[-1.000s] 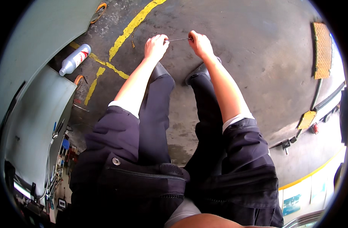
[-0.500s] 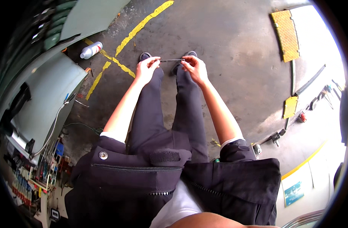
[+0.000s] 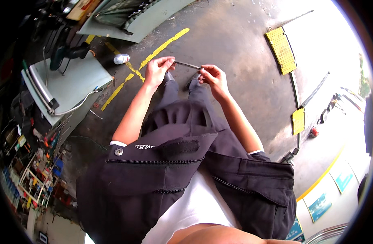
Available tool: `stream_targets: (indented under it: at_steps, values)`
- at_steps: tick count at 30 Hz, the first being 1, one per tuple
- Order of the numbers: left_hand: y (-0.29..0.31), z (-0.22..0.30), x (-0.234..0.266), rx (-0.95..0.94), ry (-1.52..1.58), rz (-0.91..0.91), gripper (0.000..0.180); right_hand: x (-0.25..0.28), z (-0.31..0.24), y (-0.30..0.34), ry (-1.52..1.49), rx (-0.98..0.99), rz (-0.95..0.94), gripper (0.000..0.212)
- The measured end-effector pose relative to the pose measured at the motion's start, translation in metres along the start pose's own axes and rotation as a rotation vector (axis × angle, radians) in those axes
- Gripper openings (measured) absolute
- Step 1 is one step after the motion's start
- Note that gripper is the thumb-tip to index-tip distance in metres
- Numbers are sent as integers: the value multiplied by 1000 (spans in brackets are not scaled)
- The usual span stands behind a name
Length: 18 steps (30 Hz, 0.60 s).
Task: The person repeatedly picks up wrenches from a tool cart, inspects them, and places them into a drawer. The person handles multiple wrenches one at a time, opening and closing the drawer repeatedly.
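Note:
A thin dark metal rod (image 3: 188, 64) is stretched between my two hands, above my shoes and the floor. My left hand (image 3: 157, 72) pinches its left end between thumb and fingers. At the other end, my right hand (image 3: 214, 79) grips it the same way. The rod slopes slightly down toward the right. Its two tips are hidden in my fingers, and its exact kind is too small to make out.
To the left stands a grey-topped workbench (image 3: 82, 77) with a power drill (image 3: 68, 53) on it. A white bottle (image 3: 121, 59) is on the floor by yellow painted lines. A tool rack (image 3: 36, 179) fills the lower left. Yellow ramp plates (image 3: 282, 51) lie at right.
My hands, still holding the rod, have moved slightly apart, and the rod has tilted down to the right. The view has shifted, bringing more of the workbench and the drill into sight.

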<state>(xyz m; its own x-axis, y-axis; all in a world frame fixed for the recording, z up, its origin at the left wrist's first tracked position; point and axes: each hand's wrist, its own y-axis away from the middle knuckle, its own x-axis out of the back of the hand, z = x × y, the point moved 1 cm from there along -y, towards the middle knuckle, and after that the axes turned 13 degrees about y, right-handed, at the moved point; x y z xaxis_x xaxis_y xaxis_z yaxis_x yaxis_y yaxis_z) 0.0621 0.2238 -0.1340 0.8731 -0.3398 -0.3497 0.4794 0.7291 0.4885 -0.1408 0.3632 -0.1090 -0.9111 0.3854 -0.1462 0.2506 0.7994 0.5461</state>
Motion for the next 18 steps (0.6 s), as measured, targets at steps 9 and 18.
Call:
stream_targets:
  at_steps: [9, 18]
  values:
    - [58, 91, 21, -84, 138, -88, 29, -65, -65, 31, -88, 86, -22, 24]
    - [75, 86, 60, -87, 209, -48, 26, -98, -67, 21, -19, 65, -85, 26]
